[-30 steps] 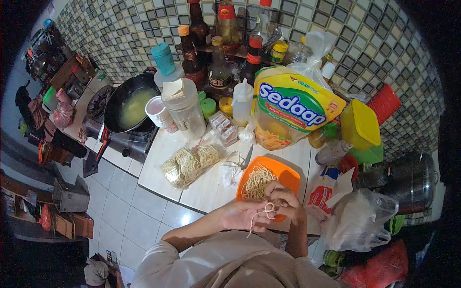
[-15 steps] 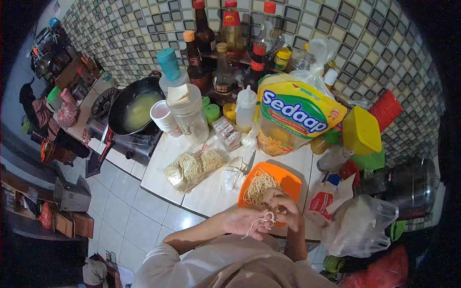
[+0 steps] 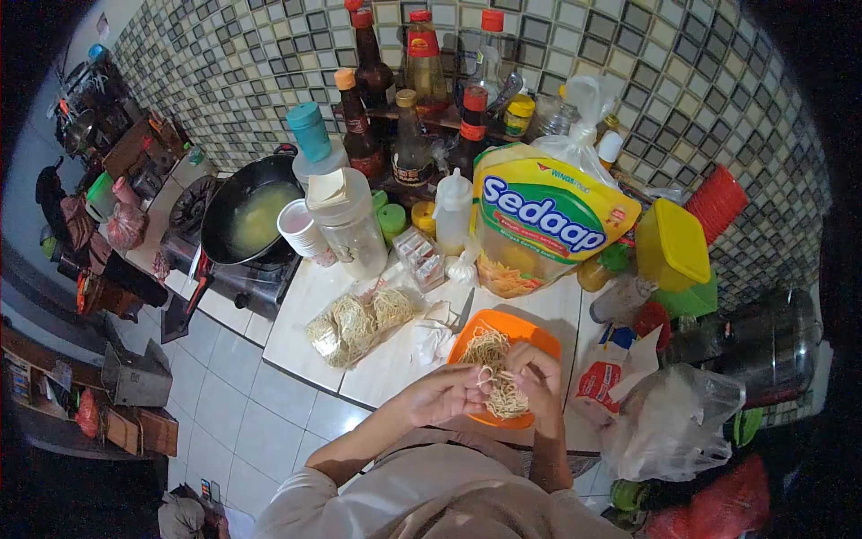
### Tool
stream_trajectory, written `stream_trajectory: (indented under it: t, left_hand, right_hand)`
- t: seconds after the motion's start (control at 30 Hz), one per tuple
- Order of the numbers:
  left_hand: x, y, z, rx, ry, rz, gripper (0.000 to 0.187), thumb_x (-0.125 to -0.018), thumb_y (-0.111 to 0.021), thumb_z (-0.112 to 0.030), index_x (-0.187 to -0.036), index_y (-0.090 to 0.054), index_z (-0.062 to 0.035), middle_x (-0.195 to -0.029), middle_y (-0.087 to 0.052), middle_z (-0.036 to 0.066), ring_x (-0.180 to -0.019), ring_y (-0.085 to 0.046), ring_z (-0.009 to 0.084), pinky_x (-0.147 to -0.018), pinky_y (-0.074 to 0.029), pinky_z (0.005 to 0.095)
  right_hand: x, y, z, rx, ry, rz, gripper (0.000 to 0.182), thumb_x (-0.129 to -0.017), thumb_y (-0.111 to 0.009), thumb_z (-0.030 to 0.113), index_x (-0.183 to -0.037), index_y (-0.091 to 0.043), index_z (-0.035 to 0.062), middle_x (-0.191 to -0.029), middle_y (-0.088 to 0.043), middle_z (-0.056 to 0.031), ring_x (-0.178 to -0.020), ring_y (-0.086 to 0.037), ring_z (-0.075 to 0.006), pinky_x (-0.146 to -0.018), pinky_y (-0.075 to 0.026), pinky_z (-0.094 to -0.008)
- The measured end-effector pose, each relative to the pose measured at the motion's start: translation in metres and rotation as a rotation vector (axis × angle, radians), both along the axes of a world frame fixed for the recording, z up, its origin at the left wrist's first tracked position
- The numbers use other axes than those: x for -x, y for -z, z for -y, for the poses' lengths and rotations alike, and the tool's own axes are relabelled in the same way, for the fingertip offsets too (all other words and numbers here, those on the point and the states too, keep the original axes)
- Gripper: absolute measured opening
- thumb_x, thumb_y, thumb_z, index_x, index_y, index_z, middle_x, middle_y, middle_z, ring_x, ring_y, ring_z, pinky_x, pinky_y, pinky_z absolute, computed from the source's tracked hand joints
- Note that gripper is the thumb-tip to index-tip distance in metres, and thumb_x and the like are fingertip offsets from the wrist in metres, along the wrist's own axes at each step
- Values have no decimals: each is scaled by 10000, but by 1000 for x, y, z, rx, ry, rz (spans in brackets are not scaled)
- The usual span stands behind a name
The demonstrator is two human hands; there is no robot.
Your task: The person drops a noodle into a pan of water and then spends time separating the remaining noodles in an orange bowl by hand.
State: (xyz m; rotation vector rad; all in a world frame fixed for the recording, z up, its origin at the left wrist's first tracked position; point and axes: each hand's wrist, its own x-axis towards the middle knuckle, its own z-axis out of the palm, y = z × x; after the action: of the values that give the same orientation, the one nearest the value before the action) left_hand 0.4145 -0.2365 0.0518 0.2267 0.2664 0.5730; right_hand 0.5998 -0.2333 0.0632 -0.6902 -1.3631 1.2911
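Note:
An orange tray lies near the counter's front edge with dry-looking noodles in it. My left hand is over the tray's left front corner, its fingers pinched on a few pale noodle strands. My right hand is at the tray's right side, fingers curled round the edge of a noodle clump. The clump hangs between both hands, over the front of the tray. A clear pack of noodle cakes and a crumpled white tissue lie left of the tray.
A black pan with liquid sits on the stove at the left. Bottles, a clear jar and a Sedaap bag stand along the back. At the right are a yellow container, a red-white packet and a plastic bag.
My left hand has turned from palm up to a pinch and moved slightly up. A noodle clump now shows between my hands, and the view has shifted slightly.

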Motion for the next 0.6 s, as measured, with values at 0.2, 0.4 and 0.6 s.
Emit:
stream_trajectory:
  t: [0.2, 0.4, 0.6]
  left_hand:
    - [2, 17, -4, 34, -214, -99, 169, -879, -445, -176, -976, -509, -54, -933, -588, 68, -838, -564, 148, -756, -456, 274]
    - [-1, 16, -4, 48, -292, -251, 192, -876, -457, -190, -1000, -509, -53, -927, -586, 60, -800, -560, 132, -725, -466, 260]
    - [2, 23, -6, 59, -329, -200, 222, -865, -477, -169, -1030, -515, -24, -937, -584, 78, -784, -569, 128, -719, -477, 247]
  right_hand:
    - [-10, 1, 0, 144, 257, 222, 54, -709, -530, 18, -706, -476, 25, -694, -458, -14, -669, -430, -79, -635, -350, -209]
    - [-15, 7, 0, 101, 314, 397, 59, -696, -537, 0, -698, -483, 23, -674, -481, -3, -654, -432, -75, -608, -344, -212]
    - [-21, 12, -2, 154, 449, 74, 42, -714, -525, 24, -710, -483, 25, -707, -511, -25, -705, -492, -99, -648, -372, -221]
